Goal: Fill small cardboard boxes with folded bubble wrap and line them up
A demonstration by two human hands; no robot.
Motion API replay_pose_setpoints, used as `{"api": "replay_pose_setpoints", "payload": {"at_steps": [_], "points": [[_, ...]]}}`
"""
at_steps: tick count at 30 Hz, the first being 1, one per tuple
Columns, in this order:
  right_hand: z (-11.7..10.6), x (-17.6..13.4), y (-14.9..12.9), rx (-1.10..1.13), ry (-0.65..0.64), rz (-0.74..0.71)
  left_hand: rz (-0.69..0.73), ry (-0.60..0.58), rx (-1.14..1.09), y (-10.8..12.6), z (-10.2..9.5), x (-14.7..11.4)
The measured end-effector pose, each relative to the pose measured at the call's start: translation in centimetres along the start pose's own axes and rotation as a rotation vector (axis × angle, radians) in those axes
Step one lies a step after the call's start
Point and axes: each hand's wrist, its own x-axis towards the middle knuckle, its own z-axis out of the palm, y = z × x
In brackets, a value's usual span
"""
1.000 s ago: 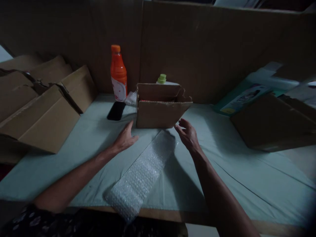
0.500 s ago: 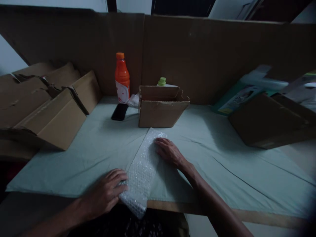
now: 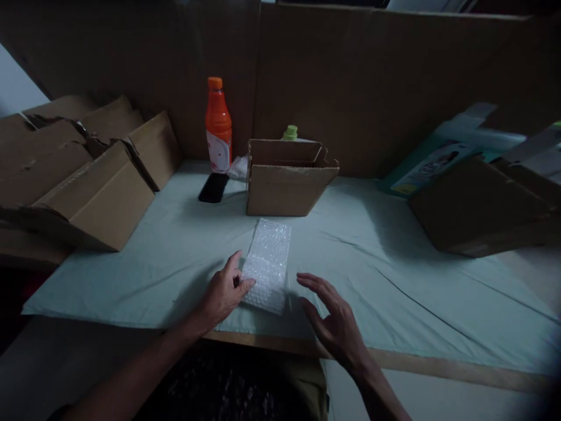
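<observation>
A folded strip of clear bubble wrap [image 3: 269,251] lies flat on the pale green cloth in front of an open cardboard box [image 3: 280,190]. At its left edge is my left hand [image 3: 225,292], thumb resting on the wrap's near corner and index finger stretched forward, apart from the thumb. My right hand [image 3: 335,321] hovers just right of the wrap, not touching it, fingers extended and thumb spread, with nothing in it. The lower fingers of my left hand are partly hidden.
Behind the box stand an orange bottle [image 3: 218,131] and a green-capped container [image 3: 290,133]. A black phone [image 3: 214,187] lies left of the box. Several cardboard boxes [image 3: 109,199] fill the left; another box [image 3: 477,207] and a teal jug [image 3: 438,155] occupy the right.
The bubble wrap's near end, which hung over the table edge, is now folded up onto the table. My left hand moved forward and right; my right hand let go and drew back right.
</observation>
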Motion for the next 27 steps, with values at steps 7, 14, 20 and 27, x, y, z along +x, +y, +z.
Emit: {"api": "replay_pose_setpoints", "payload": {"at_steps": [7, 14, 20, 27], "points": [[4.1, -1.0, -2.8, -0.088, -0.119, -0.105, -0.002, -0.024, 0.205, 0.0, -0.1, 0.2], [5.3, 0.3, -2.1, -0.119, -0.062, -0.15, 0.507, 0.024, 0.488, -0.4, -1.9, -2.5], [5.3, 0.7, -2.4, 0.099, -0.058, 0.028, 0.543, -0.092, 0.374, -0.6, -2.0, -2.8], [4.7, 0.0, -2.4, -0.132, 0.135, -0.005, 0.42, 0.008, 0.439, -0.4, -0.8, -0.9]]}}
